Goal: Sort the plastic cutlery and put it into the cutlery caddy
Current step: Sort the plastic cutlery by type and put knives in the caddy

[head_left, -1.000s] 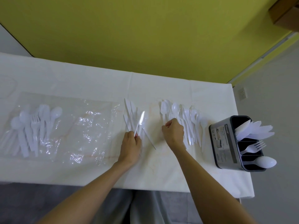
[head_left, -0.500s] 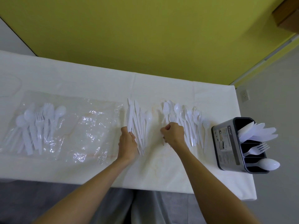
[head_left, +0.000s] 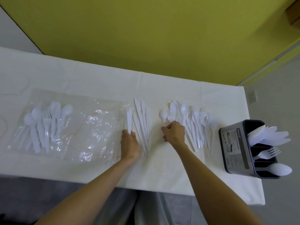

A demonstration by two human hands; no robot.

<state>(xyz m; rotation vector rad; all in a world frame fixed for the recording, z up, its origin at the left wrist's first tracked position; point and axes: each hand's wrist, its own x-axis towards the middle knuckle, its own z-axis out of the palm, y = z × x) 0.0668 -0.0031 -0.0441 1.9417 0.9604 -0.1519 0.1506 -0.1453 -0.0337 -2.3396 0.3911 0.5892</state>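
Note:
White plastic knives lie in a fan at the table's middle. My left hand pinches the handle of one knife at the fan's left edge. A mixed pile of spoons and forks lies to the right. My right hand is curled at that pile's left end, fingers around the handle of a spoon. The grey cutlery caddy stands at the table's right end, with knives, a fork and a spoon in separate compartments.
A clear plastic bag lies flat on the left with more unsorted cutlery on it. The white tablecloth ends just right of the caddy. A yellow wall runs behind the table.
My left hand let the earlier knife down into the fan and shifted left to take one at the fan's left edge. My right hand stayed at the mixed pile's left end.

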